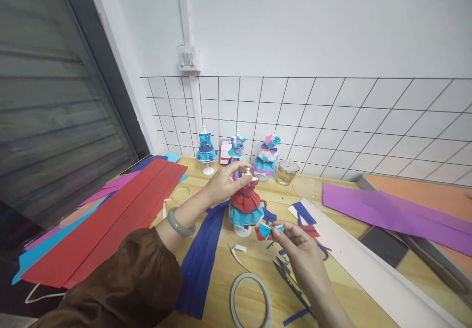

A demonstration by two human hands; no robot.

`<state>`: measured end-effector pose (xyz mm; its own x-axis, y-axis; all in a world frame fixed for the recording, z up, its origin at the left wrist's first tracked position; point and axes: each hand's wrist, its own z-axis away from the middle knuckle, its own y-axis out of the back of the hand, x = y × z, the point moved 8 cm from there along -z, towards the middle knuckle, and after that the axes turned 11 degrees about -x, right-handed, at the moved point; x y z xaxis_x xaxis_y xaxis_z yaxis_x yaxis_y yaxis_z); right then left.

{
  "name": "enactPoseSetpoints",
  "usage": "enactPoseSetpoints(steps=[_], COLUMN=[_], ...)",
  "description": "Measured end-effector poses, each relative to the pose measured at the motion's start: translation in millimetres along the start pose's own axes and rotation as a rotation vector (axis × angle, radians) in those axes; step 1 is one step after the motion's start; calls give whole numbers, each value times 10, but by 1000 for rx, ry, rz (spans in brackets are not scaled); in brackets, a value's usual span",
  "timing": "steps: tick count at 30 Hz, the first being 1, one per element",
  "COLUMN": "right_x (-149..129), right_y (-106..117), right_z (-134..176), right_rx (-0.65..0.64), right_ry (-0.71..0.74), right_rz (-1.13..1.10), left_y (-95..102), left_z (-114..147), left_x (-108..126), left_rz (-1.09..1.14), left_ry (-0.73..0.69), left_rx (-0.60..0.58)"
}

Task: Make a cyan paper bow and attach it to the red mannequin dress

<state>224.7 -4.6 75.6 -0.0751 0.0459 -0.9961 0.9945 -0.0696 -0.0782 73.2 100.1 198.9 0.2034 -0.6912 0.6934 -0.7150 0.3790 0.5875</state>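
Note:
A small white dress form (242,230) stands upright on the wooden table, wearing a paper dress (246,202) with a red top and a light-blue ruffled hem. My left hand (225,181) is closed around its neck and shoulders from behind; part of the fingers is hidden. To the lower right of the skirt, my right hand (299,248) pinches a pleated blue-and-white paper bow (264,230) between thumb and fingers. The bow is close to the hem; whether they touch I cannot tell.
Three dressed forms, including a blue one (206,151), stand near the wall beside a glass cup (286,173). Scissors (295,286) and a tape roll (250,301) lie in front. Red paper (110,224) is stacked left; purple paper (391,215) lies right.

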Motion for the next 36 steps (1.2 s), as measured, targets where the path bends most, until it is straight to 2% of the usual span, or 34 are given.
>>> enactPoseSetpoints(steps=[7,16,30,32,36], right_x=[33,47,59,61,51], right_y=[-14,-24,10,9,16], right_z=[-13,-15,9,13,32], right_rx=[-21,-35,-16,-21,-20], right_ry=[6,4,0,0,3], right_rz=[-32,-48,-37,-37,-42], left_y=[-26,-57,-37,-26,43], left_z=[9,6,13,1,-31], left_x=[59,43,110,92,23], left_rz=[-70,-60,0,19,50], left_ry=[-26,0,-58,-52,-17], left_rx=[-53,-10,-49,-24,100])
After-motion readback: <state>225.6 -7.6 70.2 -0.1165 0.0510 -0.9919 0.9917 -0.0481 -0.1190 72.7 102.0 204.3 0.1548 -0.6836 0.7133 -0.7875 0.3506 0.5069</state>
